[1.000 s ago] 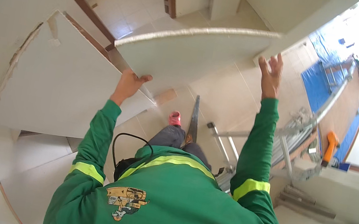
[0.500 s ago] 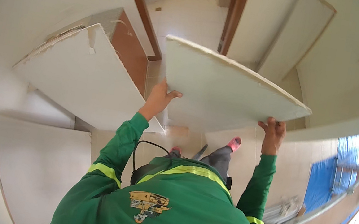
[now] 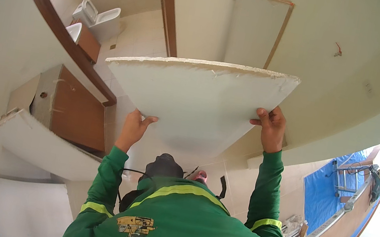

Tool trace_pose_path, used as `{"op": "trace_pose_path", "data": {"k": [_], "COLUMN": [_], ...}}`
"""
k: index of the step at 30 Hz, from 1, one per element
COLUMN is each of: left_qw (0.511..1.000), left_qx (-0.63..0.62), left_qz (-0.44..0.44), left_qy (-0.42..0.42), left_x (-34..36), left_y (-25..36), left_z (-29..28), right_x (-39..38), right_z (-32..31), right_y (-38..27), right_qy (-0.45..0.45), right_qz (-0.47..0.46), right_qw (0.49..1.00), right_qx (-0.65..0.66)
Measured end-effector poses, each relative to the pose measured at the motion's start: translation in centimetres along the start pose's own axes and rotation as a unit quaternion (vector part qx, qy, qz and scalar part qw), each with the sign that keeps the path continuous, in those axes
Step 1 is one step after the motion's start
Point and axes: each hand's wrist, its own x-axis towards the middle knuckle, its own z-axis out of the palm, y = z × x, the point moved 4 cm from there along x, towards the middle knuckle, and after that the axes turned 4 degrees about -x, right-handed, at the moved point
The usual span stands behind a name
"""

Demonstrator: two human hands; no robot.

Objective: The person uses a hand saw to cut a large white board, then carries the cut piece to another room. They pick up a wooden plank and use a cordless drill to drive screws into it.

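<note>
I carry a white plasterboard panel [image 3: 198,102] in front of me, its rough, broken-looking edge on the far side. My left hand [image 3: 133,130] grips its left side, thumb on the near face and the other fingers mostly hidden behind. On the opposite side my right hand [image 3: 272,127] is closed round the edge, thumb and a fingertip showing on the face. The panel is tilted, and its lower part is near my raised knee.
Another plasterboard piece [image 3: 258,31] leans on the far wall. To the left are a cut board [image 3: 38,142], a brown-sided cabinet [image 3: 80,114] and a white panel [image 3: 27,206]. A doorway shows a toilet [image 3: 86,11]. A long bench [image 3: 333,230] and blue sheeting [image 3: 317,186] lie to the right.
The panel has turned so its far edge runs nearly level, and it has shifted left. My right hand has moved up along its side. My view has swung to the right.
</note>
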Motion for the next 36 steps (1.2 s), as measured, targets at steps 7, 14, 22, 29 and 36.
{"op": "trace_pose_path", "data": {"k": [7,14,22,29,36], "left_qw": [0.996,0.992,0.991,0.989,0.991], "left_qx": [-0.061,0.036,-0.032,-0.058,-0.057], "left_qz": [0.049,-0.001,0.118,0.020,-0.067], "left_qy": [-0.032,-0.119,-0.053,-0.136,-0.100], "left_x": [12.4,27.6,44.3,45.9,47.0], "left_y": [3.2,3.2,0.5,3.6,2.5], "left_z": [9.6,17.3,28.9,38.4,42.4], "right_x": [14.2,29.1,50.6,59.4,63.4], "right_z": [-6.7,-10.5,-18.7,-29.8,-26.7], "right_y": [2.4,3.3,11.1,21.5,24.1], "right_qy": [0.018,0.031,-0.001,-0.010,-0.037], "right_qz": [-0.049,-0.053,-0.109,-0.017,0.022], "right_qw": [0.997,0.996,0.993,0.995,0.996], "right_qx": [-0.060,-0.067,-0.054,-0.095,-0.075]}}
